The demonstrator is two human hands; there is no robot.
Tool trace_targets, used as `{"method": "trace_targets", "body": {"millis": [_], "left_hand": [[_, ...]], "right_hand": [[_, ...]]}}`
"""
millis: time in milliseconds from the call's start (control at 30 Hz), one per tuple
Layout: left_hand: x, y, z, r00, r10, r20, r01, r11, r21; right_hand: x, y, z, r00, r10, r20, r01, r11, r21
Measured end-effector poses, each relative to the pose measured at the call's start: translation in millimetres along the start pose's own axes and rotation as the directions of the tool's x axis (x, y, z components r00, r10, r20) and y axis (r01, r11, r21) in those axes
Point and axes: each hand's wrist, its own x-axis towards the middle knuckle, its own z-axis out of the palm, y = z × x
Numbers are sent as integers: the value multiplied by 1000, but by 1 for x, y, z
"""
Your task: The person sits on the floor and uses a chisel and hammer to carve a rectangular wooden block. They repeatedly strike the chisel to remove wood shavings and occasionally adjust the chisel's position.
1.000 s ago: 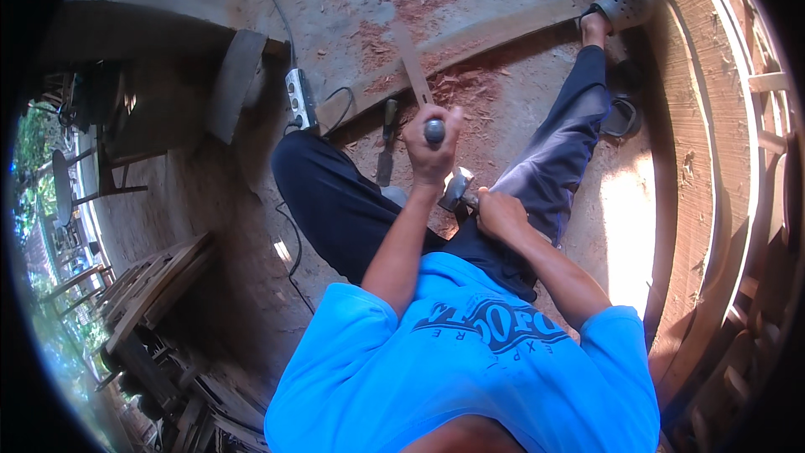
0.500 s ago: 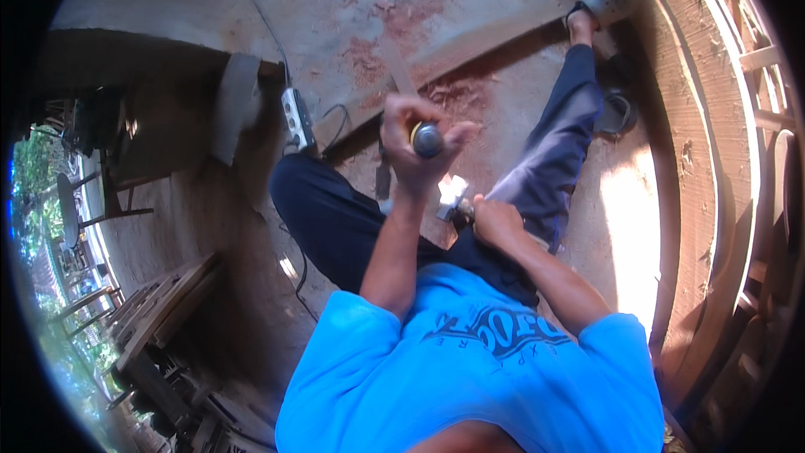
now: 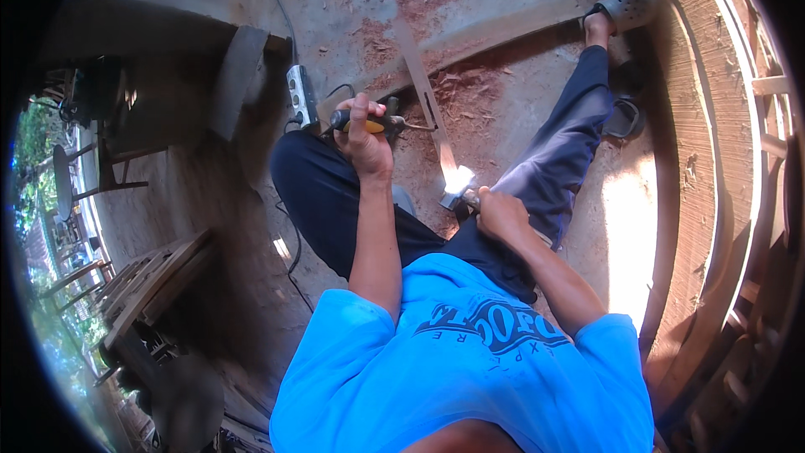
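My left hand (image 3: 367, 143) is closed round the black and yellow handle of a chisel (image 3: 373, 124). Held nearly level, the chisel has its thin metal shank pointing right, with the tip over or against a narrow wooden strip (image 3: 443, 147). I cannot tell whether the tip touches. A dark, slender slot shows in the strip, which runs away from me between my legs. My right hand (image 3: 501, 216) grips the handle of a hammer (image 3: 455, 199), whose metal head lies by the strip's sunlit near end.
Under the strip, a long board (image 3: 495, 29) crosses the floor, with reddish wood shavings (image 3: 470, 101) around it. A power strip (image 3: 299, 96) with a cable lies beyond my left knee. Large timber (image 3: 708, 159) stands on the right; wooden pieces (image 3: 159, 285) are stacked at left.
My left hand has moved left and turned the chisel from upright to nearly level, uncovering the slotted strip. My right hand stays with the hammer in almost the same place.
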Motion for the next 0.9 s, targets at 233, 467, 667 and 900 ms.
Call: {"method": "trace_targets", "body": {"millis": [233,467,667,900], "left_hand": [[2,-1,3,999,12,41,-11,1000,-24],[-3,-9,-2,995,-5,101,2,1000,24],[-3,-8,-4,986,-15,165,10,1000,29],[-10,-7,-18,970,-106,221,93,994,65]], "right_hand": [[3,-2,-1,996,75,54,-75,997,0],[3,-5,-3,997,71,44,-71,997,3],[7,-1,-5,985,112,133,-114,993,6],[21,15,-51,980,122,157,-165,939,302]]}}
